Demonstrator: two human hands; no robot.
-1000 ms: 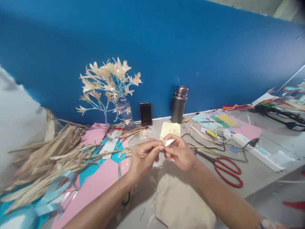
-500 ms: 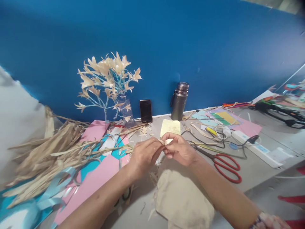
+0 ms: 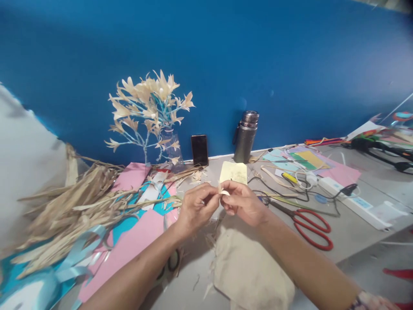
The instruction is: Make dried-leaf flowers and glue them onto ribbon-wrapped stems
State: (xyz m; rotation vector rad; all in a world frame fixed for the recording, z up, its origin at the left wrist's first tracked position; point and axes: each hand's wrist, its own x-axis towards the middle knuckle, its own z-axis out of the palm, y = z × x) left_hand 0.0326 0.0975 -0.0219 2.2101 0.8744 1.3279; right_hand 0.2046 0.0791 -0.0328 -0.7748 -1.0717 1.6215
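Note:
Both of my hands meet over the middle of the table, pinching one small cream piece of dried husk [image 3: 223, 192] between them. My left hand [image 3: 198, 204] is closed, its thumb and forefinger at the left side of the piece. My right hand [image 3: 243, 202] is closed too, with thumb and index finger on the right side. Fingers hide part of the piece, so its full shape cannot be made out. Just behind the hands lies a pale yellow pad [image 3: 232, 172]. Below them a beige folded cloth [image 3: 251, 262] rests on the table.
Dried husks [image 3: 74, 202] and pink sheets [image 3: 138, 241] cover the left, with light blue ribbon [image 3: 84, 245] in front. Cream flowers [image 3: 151, 99] stand in a clear bottle beside a phone [image 3: 199, 150] and a flask [image 3: 246, 137]. Red-handled scissors [image 3: 312, 228] and a power strip [image 3: 355, 202] lie right.
My left fingers have shifted slightly and the left thumb shows more plainly. The cream piece has turned, with a part now standing upright. The whole view has slid a little.

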